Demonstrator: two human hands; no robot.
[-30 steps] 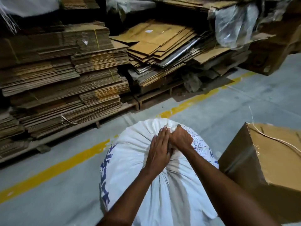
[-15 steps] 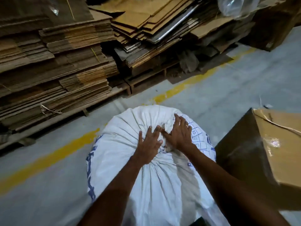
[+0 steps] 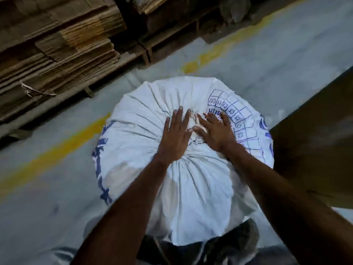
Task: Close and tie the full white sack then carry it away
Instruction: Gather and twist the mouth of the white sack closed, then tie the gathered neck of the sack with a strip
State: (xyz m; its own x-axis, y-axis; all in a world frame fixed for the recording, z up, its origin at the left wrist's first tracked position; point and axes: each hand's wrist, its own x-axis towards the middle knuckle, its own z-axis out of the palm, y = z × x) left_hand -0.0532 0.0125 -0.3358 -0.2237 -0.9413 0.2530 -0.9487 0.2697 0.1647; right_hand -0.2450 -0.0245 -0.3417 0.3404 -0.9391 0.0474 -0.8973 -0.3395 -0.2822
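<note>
A full white sack [image 3: 137, 142] with blue printing stands on the grey floor just in front of me, its top drawn into gathered folds at the centre. My left hand [image 3: 176, 135] lies flat on the sack top, fingers spread and pointing away. My right hand [image 3: 215, 131], a ring on one finger, rests flat beside it over the bunched closure [image 3: 194, 129]. Both palms press on the fabric and neither grips anything. The tie itself is hidden under the hands.
A brown cardboard box [image 3: 315, 142] stands close on the right of the sack. Stacks of flattened cardboard [image 3: 57, 46] on wooden pallets line the far left. A yellow line [image 3: 57, 150] runs across the floor between the sack and the pallets.
My hands have gone from gripping the gathered neck to lying flat with fingers spread on the sack top. The view has tipped down and closer over the sack.
</note>
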